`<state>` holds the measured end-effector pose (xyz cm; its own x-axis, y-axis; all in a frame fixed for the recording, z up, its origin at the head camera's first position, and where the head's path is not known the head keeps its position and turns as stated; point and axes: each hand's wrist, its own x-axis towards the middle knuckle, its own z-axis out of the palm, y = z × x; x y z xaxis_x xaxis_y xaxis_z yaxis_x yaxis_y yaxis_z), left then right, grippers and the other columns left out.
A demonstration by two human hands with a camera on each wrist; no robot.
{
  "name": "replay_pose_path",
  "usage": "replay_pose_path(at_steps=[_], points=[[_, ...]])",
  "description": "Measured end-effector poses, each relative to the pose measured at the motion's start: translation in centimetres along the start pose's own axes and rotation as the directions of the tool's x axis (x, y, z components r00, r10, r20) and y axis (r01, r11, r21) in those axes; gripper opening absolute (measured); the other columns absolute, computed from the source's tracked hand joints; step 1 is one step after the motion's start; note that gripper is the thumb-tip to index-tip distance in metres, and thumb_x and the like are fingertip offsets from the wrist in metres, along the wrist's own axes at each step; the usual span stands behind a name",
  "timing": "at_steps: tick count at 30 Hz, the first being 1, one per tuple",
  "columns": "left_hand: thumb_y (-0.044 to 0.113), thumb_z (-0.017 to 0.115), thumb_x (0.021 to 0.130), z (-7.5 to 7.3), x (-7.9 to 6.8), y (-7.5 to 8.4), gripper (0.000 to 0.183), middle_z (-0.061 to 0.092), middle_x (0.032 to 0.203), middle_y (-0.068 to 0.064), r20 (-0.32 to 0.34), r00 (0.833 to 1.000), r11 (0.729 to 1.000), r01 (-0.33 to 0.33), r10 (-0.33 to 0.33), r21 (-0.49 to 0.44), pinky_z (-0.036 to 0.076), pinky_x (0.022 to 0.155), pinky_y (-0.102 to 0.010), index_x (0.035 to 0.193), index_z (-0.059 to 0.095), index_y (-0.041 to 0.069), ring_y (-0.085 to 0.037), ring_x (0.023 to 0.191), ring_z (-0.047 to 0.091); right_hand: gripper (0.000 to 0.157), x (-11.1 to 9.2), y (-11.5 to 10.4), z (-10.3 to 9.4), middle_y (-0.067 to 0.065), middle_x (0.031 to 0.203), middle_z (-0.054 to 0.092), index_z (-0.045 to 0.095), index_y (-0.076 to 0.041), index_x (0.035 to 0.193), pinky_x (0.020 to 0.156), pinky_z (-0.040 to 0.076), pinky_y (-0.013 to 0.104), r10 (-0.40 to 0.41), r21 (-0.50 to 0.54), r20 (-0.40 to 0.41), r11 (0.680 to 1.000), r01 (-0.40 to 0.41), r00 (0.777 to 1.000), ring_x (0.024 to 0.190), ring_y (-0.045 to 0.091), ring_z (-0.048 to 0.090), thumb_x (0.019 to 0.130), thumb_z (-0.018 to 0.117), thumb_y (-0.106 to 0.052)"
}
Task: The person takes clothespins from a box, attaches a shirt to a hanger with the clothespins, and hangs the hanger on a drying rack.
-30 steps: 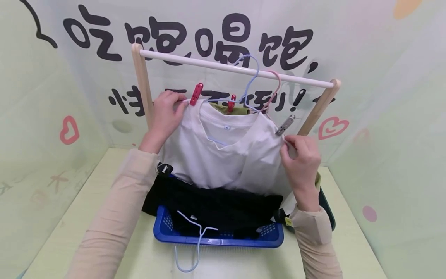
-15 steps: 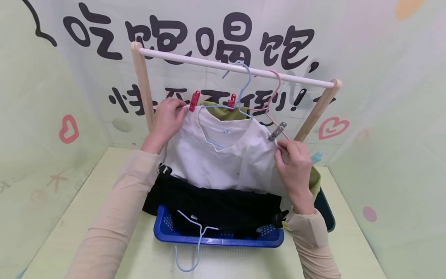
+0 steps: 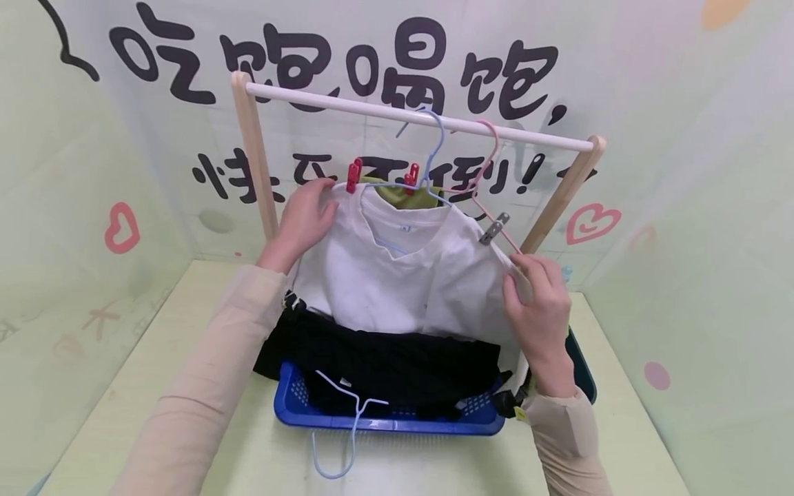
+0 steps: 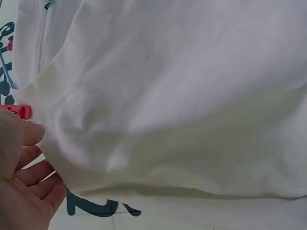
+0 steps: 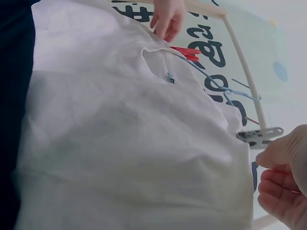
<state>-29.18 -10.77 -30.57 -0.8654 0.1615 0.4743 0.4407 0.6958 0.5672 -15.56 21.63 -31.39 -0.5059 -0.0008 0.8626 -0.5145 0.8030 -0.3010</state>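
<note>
A white V-neck T-shirt [image 3: 378, 282] hangs on a blue hanger [image 3: 437, 148], whose hook is over the white rod [image 3: 347, 107]. One red clothespin [image 3: 353, 176] sits on the shirt's left shoulder, and a grey clothespin [image 3: 494, 229] grips the right one. My left hand [image 3: 305, 219] is at the left shoulder, thumb and fingers spread apart, fingertips right at the cloth edge. Beside the right sleeve is my right hand [image 3: 541, 310]; in the right wrist view its loosely bent fingers [image 5: 278, 189] are off the cloth, just below the grey clothespin.
Behind the shirt hang a pink hanger [image 3: 490, 162] and a green garment [image 3: 406, 198] with another red clothespin [image 3: 412, 178]. In front, a blue basket [image 3: 384, 427] holds black clothing [image 3: 384, 365] and a light-blue hanger [image 3: 358, 413]. A dark green container [image 3: 581, 368] stands at the right.
The blue hanger's hook has come down onto the rod. Both hands have loosened from the shirt's shoulders, and the right hand has moved slightly outward.
</note>
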Motion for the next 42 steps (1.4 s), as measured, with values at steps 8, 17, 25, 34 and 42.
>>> replay_pose_path(at_steps=[8,17,25,34,42], points=[[-0.001,0.054,0.087,-0.2,-2.3,-1.2,0.026,0.059,0.112,-0.028,-0.078,0.987,0.99,-0.139,0.14,0.01,0.034,0.099,-0.048,0.11,0.058,-0.013,-0.041,0.111,0.05,0.019,-1.3,0.9,-2.2,0.021,0.093,0.065,0.068,0.007,0.095,0.088,0.043,0.019,-0.021,0.067,-0.189,0.997,0.035,0.982,0.089,0.037,0.059,0.076,0.067,0.003],[-0.01,0.064,0.077,-1.6,-8.9,-2.6,0.008,0.063,0.08,-0.014,0.054,0.949,0.949,-0.313,0.311,0.045,0.046,0.075,-0.045,0.082,0.066,-0.004,-0.032,0.079,0.058,0.015,-3.5,4.2,-4.8,0.025,0.086,0.065,0.069,0.008,0.089,0.081,0.042,0.013,0.089,-0.001,-0.34,0.996,-0.095,0.936,0.081,0.02,0.057,0.076,0.062,0.007],[-0.008,0.07,0.074,-1.6,-13.9,-3.6,0.011,0.06,0.077,-0.005,0.193,0.94,0.943,-0.308,0.281,0.127,0.048,0.068,-0.041,0.077,0.066,0.002,-0.025,0.075,0.057,0.015,-6.0,7.7,-5.1,0.025,0.084,0.063,0.068,0.01,0.09,0.078,0.039,0.008,0.169,-0.032,-0.24,0.983,-0.182,0.956,0.079,0.013,0.054,0.078,0.06,0.01],[-0.005,0.074,0.068,-1.8,-16.9,-4.4,0.018,0.062,0.08,-0.005,0.244,0.941,0.932,-0.288,0.233,0.222,0.049,0.068,-0.042,0.079,0.065,0.006,-0.027,0.078,0.059,0.016,-8.1,10.5,-4.1,0.027,0.082,0.06,0.064,0.014,0.093,0.072,0.035,0.0,0.321,-0.082,-0.073,0.942,-0.327,0.944,0.074,0.009,0.05,0.078,0.058,0.014],[-0.003,0.079,0.06,-1.3,-18.3,-5.4,0.027,0.061,0.081,-0.007,0.237,0.931,0.902,-0.338,0.278,0.269,0.049,0.064,-0.041,0.081,0.064,0.004,-0.026,0.075,0.058,0.015,-10.3,15.7,-2.5,0.017,0.063,0.052,0.056,0.003,0.068,0.053,0.038,0.035,0.468,-0.228,0.247,0.879,-0.419,0.848,0.054,0.022,0.046,0.082,0.054,0.0]])
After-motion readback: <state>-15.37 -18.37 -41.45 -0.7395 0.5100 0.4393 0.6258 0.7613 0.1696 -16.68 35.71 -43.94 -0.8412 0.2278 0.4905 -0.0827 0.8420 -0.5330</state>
